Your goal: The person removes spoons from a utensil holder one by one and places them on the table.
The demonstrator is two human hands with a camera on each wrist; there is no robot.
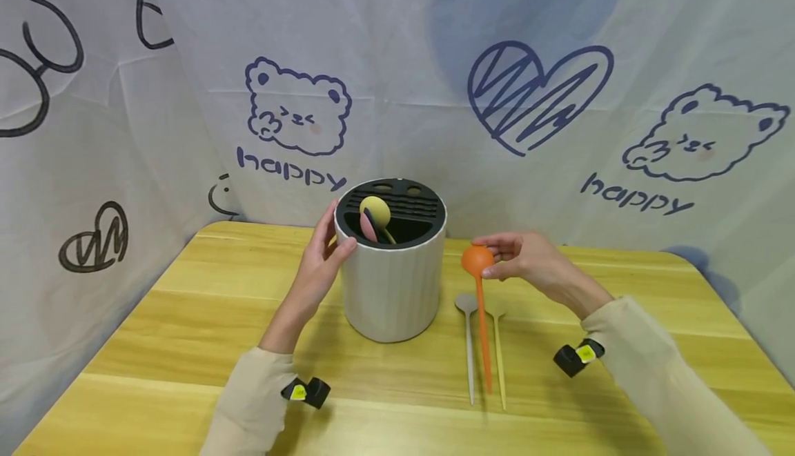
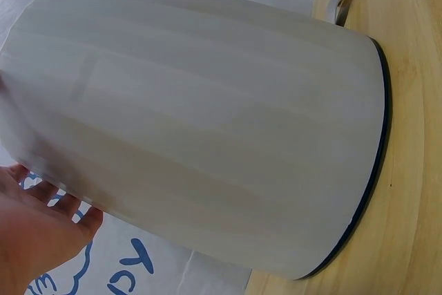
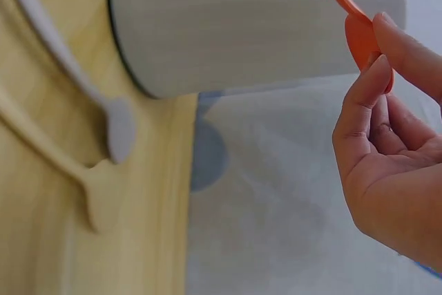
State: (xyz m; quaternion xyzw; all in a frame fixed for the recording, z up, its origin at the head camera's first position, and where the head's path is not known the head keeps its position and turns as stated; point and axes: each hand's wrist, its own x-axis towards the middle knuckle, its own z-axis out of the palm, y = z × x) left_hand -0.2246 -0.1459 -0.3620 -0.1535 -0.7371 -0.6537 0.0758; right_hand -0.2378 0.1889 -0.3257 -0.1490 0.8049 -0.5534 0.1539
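My right hand (image 1: 535,263) pinches an orange spoon (image 1: 477,261) by its round bowl, thumb against fingers, with the long handle slanting down toward me. The spoon is raised to the right of a white ribbed utensil holder (image 1: 391,294) with a black slotted top (image 1: 406,232). My left hand (image 1: 313,273) grips the holder's left side near the rim, thumb at the front edge. In the holder's large opening stand a yellow spoon (image 1: 375,211) and a pink one (image 1: 368,227); their lower parts are hidden. Below the orange spoon, a grey spoon (image 3: 121,129) and a pale yellow utensil (image 3: 102,198) lie on the table.
The wooden table (image 1: 186,325) reaches back to a white cloth (image 1: 404,42) printed with bears and hearts. A black wrist camera (image 1: 317,392) sits on the left sleeve, another black camera (image 1: 568,361) on the right.
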